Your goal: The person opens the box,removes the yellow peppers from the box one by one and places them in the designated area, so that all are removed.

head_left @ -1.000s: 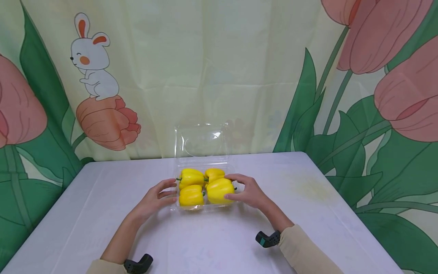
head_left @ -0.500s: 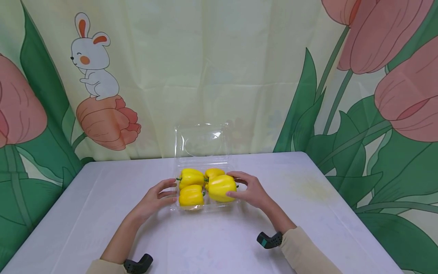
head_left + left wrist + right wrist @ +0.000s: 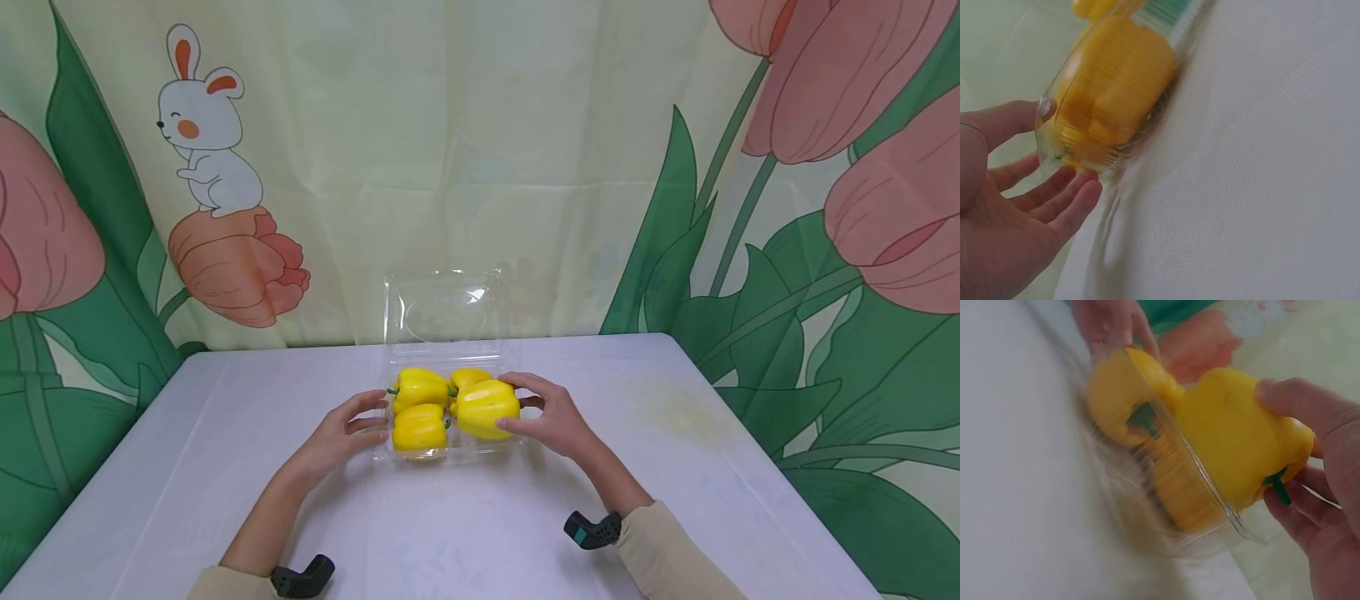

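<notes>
A clear plastic clamshell container (image 3: 467, 455) sits on the table with its hinged lid (image 3: 444, 308) raised at the back. Yellow bell peppers lie inside: one at front left (image 3: 419, 428), one at back left (image 3: 421, 388) and one at back right (image 3: 469, 379). My right hand (image 3: 551, 414) grips another yellow bell pepper (image 3: 487, 409) by thumb and fingers; its green stem (image 3: 1279, 487) points toward the palm. It is raised above the container's front right part. My left hand (image 3: 343, 429) rests its relaxed fingers and thumb at the container's left side, seen close in the left wrist view.
White cloth covers the table (image 3: 675, 467). A curtain (image 3: 525, 167) printed with tulips and a rabbit hangs right behind the table's far edge. Black devices sit on the left wrist (image 3: 303, 577) and the right wrist (image 3: 592, 530).
The right hand has shifted slightly right and up with the front right yellow bell pepper, which now sits higher and overlaps the back right one. The left hand stays put.
</notes>
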Demonstrator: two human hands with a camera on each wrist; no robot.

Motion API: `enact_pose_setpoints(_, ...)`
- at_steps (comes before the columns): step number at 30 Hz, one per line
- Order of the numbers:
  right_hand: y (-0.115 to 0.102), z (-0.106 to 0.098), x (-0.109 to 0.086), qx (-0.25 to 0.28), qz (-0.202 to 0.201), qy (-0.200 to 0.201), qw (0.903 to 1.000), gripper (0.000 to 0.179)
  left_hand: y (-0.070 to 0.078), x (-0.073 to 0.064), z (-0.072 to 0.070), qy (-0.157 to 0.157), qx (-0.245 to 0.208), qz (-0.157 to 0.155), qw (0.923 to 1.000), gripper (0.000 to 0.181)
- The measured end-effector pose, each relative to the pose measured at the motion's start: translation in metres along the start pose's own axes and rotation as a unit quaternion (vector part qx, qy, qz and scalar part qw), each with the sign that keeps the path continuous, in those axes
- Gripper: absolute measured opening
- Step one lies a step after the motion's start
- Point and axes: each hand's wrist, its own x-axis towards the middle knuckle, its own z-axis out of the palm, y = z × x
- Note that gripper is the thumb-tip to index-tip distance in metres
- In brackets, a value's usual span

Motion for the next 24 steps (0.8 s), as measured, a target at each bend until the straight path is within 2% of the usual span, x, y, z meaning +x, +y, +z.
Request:
enact_pose_setpoints(9, 0.0003, -0.0036, -0.0022, -0.01, -0.007, 0.01, 0.9999, 0.059, -0.0029, 0.0019, 0.0006, 0.005, -0.002, -0.002, 1.0, 0.068)
enact_pose_setpoints(16, -0.0052, -0.0069, -0.0045, -0.005, -0.006, 0.014, 0.9999, 0.06, 0.0005, -0.0009, -0.0013, -0.007, -0.003, 0.013, 0.9999, 0.068)
enact_pose_setpoints(24, -0.0021, -0.0074, -0.0045, -0.007, -0.01, 0.016, 0.9998, 0.061, 0.0012, -0.0016, -0.0013, -0.005, -0.001, 0.009, 0.9999, 0.068)
